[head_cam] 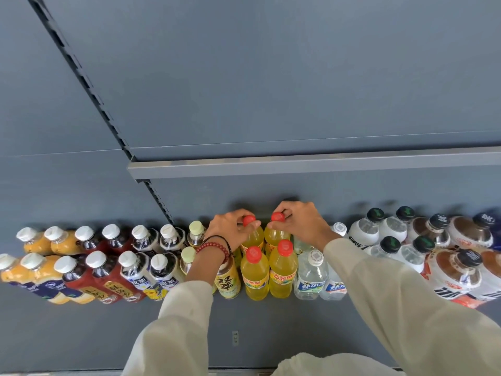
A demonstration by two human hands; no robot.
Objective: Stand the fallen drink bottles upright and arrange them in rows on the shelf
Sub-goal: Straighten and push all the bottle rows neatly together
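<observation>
Minding sleeves [184,308] near the front pair [254,278], with left hand [230,229] and right hand [301,221] each pinching a red cap [249,220], set both rear yellow bottles [256,237] squarely upright.

I see the shelf [81,335] as grey painted metal, matt and smooth; its upper rail [298,164] is a little shinier. The yellow bottles [253,290] are clear glossy plastic with shiny printed labels [280,278], and their red caps [285,247] are smooth plastic. The sleeves [393,308] look like soft matt cloth, the bracelet [214,246] like polished red beads.
</observation>
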